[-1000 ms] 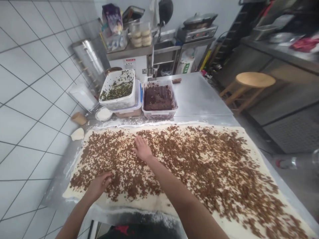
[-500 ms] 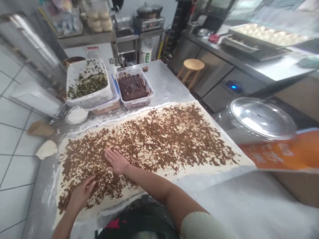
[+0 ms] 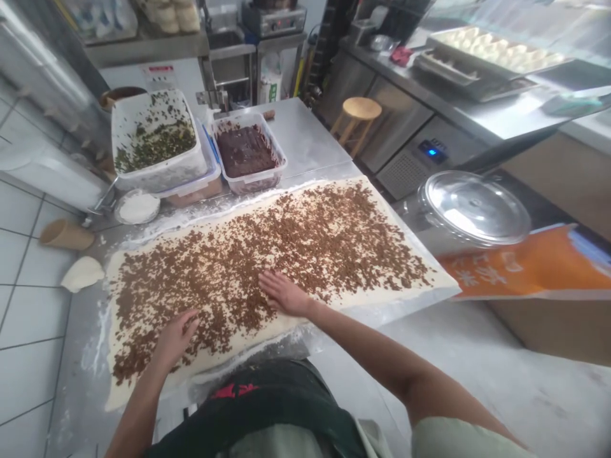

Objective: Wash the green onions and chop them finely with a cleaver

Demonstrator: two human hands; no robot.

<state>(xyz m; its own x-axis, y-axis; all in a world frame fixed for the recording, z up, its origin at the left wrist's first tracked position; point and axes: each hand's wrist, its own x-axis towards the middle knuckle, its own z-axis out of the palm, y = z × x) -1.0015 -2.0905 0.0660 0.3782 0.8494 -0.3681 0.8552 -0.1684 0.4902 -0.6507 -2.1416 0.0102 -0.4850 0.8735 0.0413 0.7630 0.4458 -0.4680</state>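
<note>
A long sheet of pale dough [image 3: 119, 394] lies across the steel table, covered with brown crumbled filling [image 3: 305, 242]. My left hand [image 3: 174, 340] rests on the filling near the sheet's near-left part, fingers stretched and slightly curled. My right hand [image 3: 284, 294] lies flat on the filling near the front edge, fingers spread. Neither hand holds anything.
Behind the dough stand a tub of chopped greens [image 3: 157, 143], a tub of dark paste [image 3: 248, 152], a small bowl of flour [image 3: 137, 207], a paper cup [image 3: 64, 234] and a dough lump [image 3: 82, 273]. To the right are a steel lid [image 3: 475, 208], an orange bag [image 3: 529, 264] and a wooden stool [image 3: 357, 113].
The view has swung right and back. My right hand has slid rightward along the dough toward its front edge; my left hand stays flat on the filling at the near left.
</note>
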